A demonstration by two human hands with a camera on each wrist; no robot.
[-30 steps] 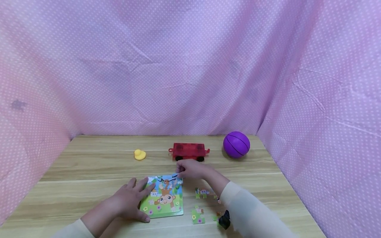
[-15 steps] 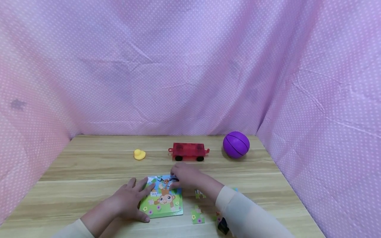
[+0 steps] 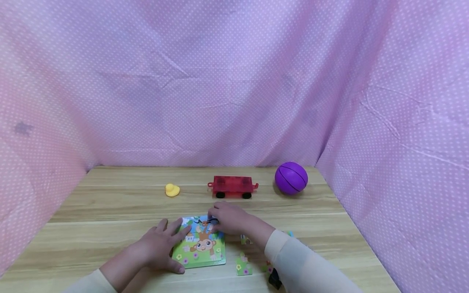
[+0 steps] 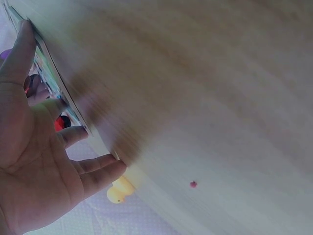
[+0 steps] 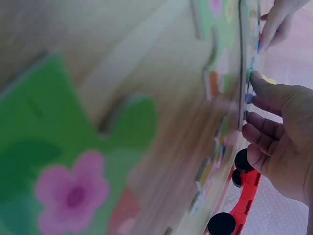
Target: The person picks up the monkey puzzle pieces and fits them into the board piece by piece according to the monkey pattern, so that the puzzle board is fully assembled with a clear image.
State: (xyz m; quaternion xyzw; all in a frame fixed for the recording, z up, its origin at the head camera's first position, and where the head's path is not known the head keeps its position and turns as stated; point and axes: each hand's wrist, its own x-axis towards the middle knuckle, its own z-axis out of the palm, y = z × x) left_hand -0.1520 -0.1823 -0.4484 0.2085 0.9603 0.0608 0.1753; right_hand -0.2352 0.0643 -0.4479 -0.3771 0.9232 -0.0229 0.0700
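Note:
A square jigsaw puzzle (image 3: 202, 254) with a monkey picture lies on the table in the head view. Over its left edge my left hand (image 3: 155, 247) rests with fingers spread, thumb near the lower corner; the left wrist view shows this hand (image 4: 49, 161) against the board's side. At the upper right corner my right hand (image 3: 230, 219) pinches a blue-sky puzzle piece (image 3: 213, 221), mostly covered by the fingers. In the right wrist view the thumb and fingers of this hand (image 5: 288, 127) bend onto the board's edge.
Loose pieces lie right of the board, including a green flowered piece (image 3: 242, 266); the right forearm covers others. Behind stand a yellow duck (image 3: 172, 190), a red wheeled wagon (image 3: 232, 184) and a purple ball (image 3: 291, 178). A pink dotted curtain (image 3: 205, 101) encloses the table.
My right hand has moved slightly left and toward me, bringing the puzzle piece further onto the board's upper right corner. The left hand has stayed in place.

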